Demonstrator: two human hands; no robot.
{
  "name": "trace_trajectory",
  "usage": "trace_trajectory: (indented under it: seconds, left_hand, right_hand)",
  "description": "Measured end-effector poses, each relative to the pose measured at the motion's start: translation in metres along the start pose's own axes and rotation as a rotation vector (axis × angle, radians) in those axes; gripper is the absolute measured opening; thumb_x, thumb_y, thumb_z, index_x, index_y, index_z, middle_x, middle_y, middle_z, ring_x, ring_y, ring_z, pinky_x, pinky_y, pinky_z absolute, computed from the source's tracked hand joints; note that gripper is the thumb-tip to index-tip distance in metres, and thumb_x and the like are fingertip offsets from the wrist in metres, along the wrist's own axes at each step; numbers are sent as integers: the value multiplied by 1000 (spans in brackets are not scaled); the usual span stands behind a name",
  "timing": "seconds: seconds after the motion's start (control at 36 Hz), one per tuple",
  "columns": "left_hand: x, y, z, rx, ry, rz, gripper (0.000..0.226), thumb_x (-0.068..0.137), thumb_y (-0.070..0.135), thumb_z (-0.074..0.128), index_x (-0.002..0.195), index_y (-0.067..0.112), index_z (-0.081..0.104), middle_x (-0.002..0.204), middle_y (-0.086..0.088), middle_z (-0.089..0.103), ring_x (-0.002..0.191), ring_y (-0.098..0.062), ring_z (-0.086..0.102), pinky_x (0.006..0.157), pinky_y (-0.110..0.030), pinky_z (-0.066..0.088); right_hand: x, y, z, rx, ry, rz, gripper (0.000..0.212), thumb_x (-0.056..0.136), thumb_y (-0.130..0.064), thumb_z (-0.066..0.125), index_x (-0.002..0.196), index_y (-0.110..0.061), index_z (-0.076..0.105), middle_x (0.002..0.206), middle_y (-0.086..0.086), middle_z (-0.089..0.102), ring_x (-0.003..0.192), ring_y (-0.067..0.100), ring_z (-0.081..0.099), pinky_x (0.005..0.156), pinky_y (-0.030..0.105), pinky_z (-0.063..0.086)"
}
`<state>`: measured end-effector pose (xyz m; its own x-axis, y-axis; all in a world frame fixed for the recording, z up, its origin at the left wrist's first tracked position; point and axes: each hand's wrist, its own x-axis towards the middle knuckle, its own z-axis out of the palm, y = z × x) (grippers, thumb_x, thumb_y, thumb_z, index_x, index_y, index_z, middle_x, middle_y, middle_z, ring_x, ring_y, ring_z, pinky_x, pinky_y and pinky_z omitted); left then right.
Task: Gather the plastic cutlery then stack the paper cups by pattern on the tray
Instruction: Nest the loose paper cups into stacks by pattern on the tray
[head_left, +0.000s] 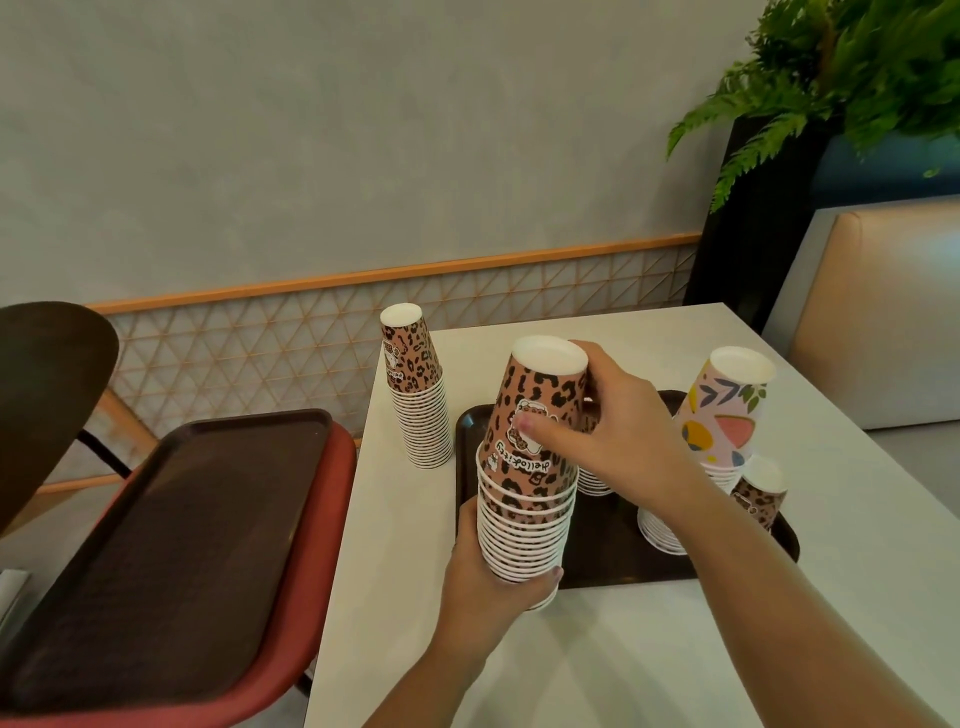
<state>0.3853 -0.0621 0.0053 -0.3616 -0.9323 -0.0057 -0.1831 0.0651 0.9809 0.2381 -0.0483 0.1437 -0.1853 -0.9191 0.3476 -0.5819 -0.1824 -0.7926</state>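
Upside down, bases up, the leopard-print cup stack (524, 499) stands nearly vertical, tipped slightly left, over the near-left corner of the dark tray (618, 561); the left hand (483, 577) grips its bottom rims and the right hand (613, 421) clasps the top cup. Behind it on the tray are a floral stack (722, 415) and a small leopard cup (758, 493), while another leopard stack (418, 389) stands on the white table (675, 649) just left of the tray.

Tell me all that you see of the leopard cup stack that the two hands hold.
The held leopard stack is upside-down paper cups, nested, white rims in tight rings, pink-brown with black spots and a cartoon print. It stands upright over the dark tray's near-left edge. The left hand grips its base; the right hand holds the top cup.
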Motion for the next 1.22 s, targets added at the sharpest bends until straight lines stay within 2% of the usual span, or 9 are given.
trace_trajectory:
  seconds: [0.25, 0.39, 0.53, 0.61, 0.75, 0.86, 1.0, 1.08, 1.22]
  left_hand:
    - [-1, -2, 2, 16, -20, -33, 84, 56, 20, 89, 118, 45, 38, 118, 20, 55, 112, -6, 54, 87, -19, 51]
    - [0, -1, 3, 41, -13, -35, 82, 58, 19, 88, 114, 48, 36, 118, 22, 52, 110, -5, 53, 82, -13, 50]
    - [2, -2, 2, 35, -3, -47, 87, 58, 19, 88, 121, 43, 33, 120, 19, 53, 112, -9, 53, 86, -15, 50]
    - [3, -3, 1, 32, -2, -39, 83, 58, 17, 88, 117, 44, 36, 119, 20, 53, 111, -7, 54, 84, -14, 50]
    - [4, -3, 0, -2, 2, -25, 80, 58, 13, 88, 113, 45, 38, 116, 21, 54, 108, -4, 54, 76, -8, 50]
    - [6, -5, -2, -12, 12, -21, 82, 57, 13, 88, 114, 45, 38, 117, 21, 54, 109, -4, 54, 75, -7, 50]
    - [9, -6, -3, 16, 23, -25, 84, 55, 14, 89, 113, 46, 37, 118, 21, 52, 110, -6, 53, 76, -8, 50]
    - [10, -5, -4, 31, 23, -26, 84, 54, 19, 89, 114, 47, 36, 122, 19, 52, 113, -8, 52, 83, -13, 50]
    - [10, -2, -5, 32, 28, -45, 82, 57, 16, 88, 111, 48, 36, 119, 23, 50, 111, -4, 51, 75, -7, 49]
  right_hand:
    - [6, -1, -11, 63, 148, 50, 56, 77, -36, 68, 126, -22, 44, 103, -17, 56, 88, -14, 50, 66, -3, 42]
    - [13, -1, -17, 163, 240, 110, 44, 75, -39, 67, 113, -26, 48, 98, -18, 61, 90, -5, 59, 71, 16, 50]
    - [26, 4, -28, 412, 415, 154, 59, 69, -52, 65, 113, -13, 56, 106, 0, 68, 98, 14, 66, 86, 39, 54]
    - [39, 7, -38, 507, 605, 157, 56, 71, -47, 66, 111, -10, 54, 107, 2, 66, 98, 12, 65, 85, 32, 53]
    - [58, 21, -40, 252, 818, 50, 53, 85, -29, 64, 127, -5, 40, 112, -3, 55, 98, 0, 55, 78, 6, 46]
    - [67, 48, -20, 74, 718, 43, 63, 84, -25, 66, 134, -7, 33, 122, -5, 46, 113, 3, 43, 84, -5, 33]
    - [64, 94, 4, -31, 588, 118, 61, 85, -20, 65, 134, -5, 33, 130, 12, 49, 122, 22, 46, 98, 24, 38]
    - [60, 113, 14, -47, 532, 169, 64, 84, -17, 66, 136, -3, 31, 131, 15, 48, 123, 25, 45, 95, 22, 35]
    - [54, 137, 24, -127, 413, 276, 68, 82, -14, 69, 136, -1, 30, 133, 18, 46, 125, 31, 44, 94, 27, 36]
